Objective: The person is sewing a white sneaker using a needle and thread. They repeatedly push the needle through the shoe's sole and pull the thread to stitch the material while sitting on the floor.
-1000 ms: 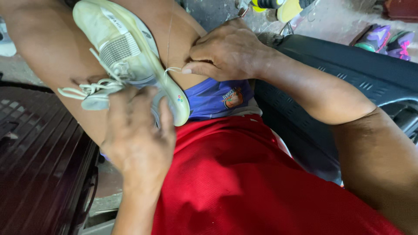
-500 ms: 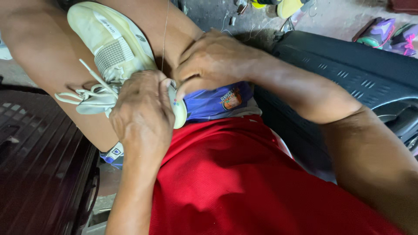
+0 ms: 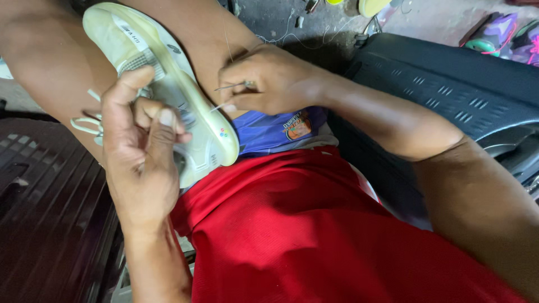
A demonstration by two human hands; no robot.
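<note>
- Sneaker (image 3: 168, 95), pale cream with a mesh panel on its side, is lying tilted across the person's bare thigh, toe pointing up and away, heel end sitting down near the lap.
- Left hand (image 3: 140, 163) is wrapping around the lower part of the sneaker from below, fingers curled shut over its side and the thumb sticking up along the upper, so the shoe is being gripped firmly.
- White laces (image 3: 84, 124) are hanging loose off the sneaker's far side, just beside the left hand's knuckles.
- Right hand (image 3: 269, 81) is hovering just beside the sneaker's sole edge, fingers pinched closed on a thin metal needle (image 3: 230, 87) whose tip is pointing toward the shoe.
- A pale thread (image 3: 220, 106) is running from under the right thumb to the edge of the sole, where it seems to be meeting the rubber; I cannot tell exactly where it is entering.
- Red shirt (image 3: 314, 224) is filling the lower middle of the view, with blue shorts (image 3: 269, 132) showing between it and the right hand.
- A black plastic seat (image 3: 443, 84) is spreading out under the right forearm.
- Another shoe (image 3: 497, 36), purple and green, is lying on the concrete floor (image 3: 426, 22) well apart, off past the seat.
- A dark ribbed surface (image 3: 45, 224) is sitting down to the left, below the left wrist.
</note>
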